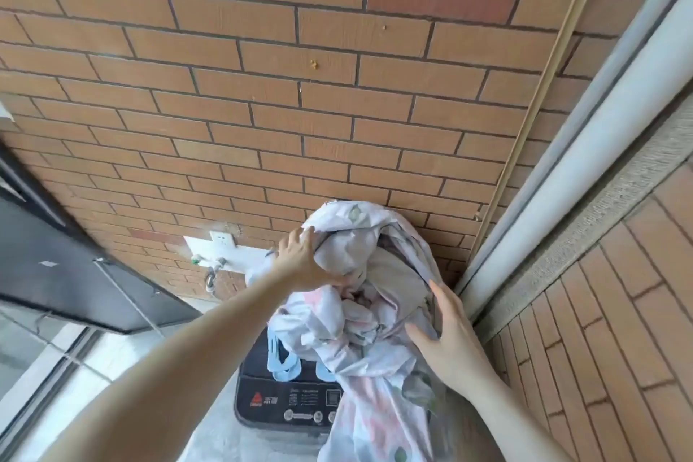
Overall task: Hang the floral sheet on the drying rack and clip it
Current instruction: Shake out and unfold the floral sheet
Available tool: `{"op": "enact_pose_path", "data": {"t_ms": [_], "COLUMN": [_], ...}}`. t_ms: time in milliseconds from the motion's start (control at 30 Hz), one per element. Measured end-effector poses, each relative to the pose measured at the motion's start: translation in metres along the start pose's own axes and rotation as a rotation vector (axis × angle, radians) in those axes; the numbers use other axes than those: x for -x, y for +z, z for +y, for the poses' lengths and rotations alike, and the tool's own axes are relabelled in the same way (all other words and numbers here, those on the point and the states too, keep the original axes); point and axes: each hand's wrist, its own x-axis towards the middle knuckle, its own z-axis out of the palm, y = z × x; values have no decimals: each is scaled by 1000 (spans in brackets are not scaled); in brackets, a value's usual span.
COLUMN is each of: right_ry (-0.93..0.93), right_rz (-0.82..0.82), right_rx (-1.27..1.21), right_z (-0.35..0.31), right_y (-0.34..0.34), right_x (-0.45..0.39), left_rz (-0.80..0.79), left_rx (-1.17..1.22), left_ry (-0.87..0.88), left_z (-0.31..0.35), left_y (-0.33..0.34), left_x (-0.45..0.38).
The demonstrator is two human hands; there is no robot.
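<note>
The floral sheet (360, 315) is a crumpled white bundle with pink and green prints, held up above a washing machine (288, 405) in the lower middle of the head view. My left hand (303, 263) grips the bundle's upper left side, thumb tucked into a fold. My right hand (446, 338) lies against the bundle's right side with its fingers straight. A tail of the sheet hangs down past the machine's front. Light blue clips (283, 364) lie on the machine's dark lid. No drying rack shows.
A brick wall (300, 105) fills the view ahead, with a socket and tap (217, 255) on a white plate low on it. A white pipe (585, 146) and a ledge run along the right. A dark open door panel (75, 274) stands at the left.
</note>
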Motion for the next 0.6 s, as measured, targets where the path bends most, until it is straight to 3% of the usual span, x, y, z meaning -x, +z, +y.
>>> {"op": "enact_pose_path", "data": {"t_ms": [167, 367, 500, 600], "right_ry": [79, 121, 113, 115], "right_rz": [-9, 6, 25, 11], "right_rx": [35, 19, -22, -54], "right_z": [14, 23, 24, 17], "right_y": [2, -6, -16, -27], "right_x": [-7, -9, -16, -22], "left_rz": [-137, -9, 23, 30], "left_rx": [51, 67, 549, 876], "left_ry": [-57, -38, -55, 63], "left_z": [19, 47, 79, 113], "left_y": [33, 31, -9, -53], "left_x": [-48, -70, -71, -44]}}
